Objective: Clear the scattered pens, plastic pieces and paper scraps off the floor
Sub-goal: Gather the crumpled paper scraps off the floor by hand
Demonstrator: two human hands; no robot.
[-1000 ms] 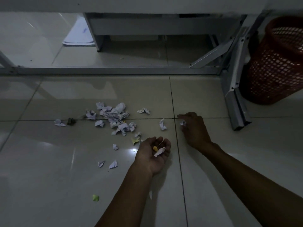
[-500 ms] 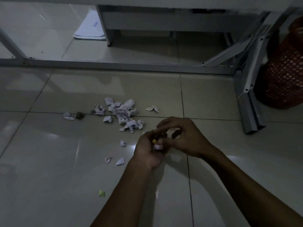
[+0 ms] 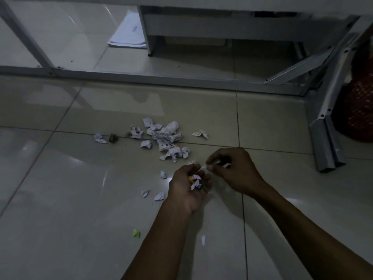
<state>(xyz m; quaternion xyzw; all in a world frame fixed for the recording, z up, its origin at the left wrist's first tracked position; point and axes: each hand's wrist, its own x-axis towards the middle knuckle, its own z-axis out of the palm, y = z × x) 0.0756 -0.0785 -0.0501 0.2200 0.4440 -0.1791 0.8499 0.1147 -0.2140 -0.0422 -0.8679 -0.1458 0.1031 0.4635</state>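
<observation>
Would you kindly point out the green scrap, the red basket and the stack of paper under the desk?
green scrap (image 3: 136, 233): head view, middle of the scrap.
red basket (image 3: 359, 110): head view, on its mesh wall.
stack of paper (image 3: 129, 35): head view, on the top sheet.

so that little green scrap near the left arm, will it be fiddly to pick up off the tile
Probably a bit. The green scrap looks small and crumpled, so likely very light and soft, giving way under the fingers. The tile floor is glossy, so it may skid if nudged sideways. Its creases stand up slightly, which should offer a pinch point.
</observation>
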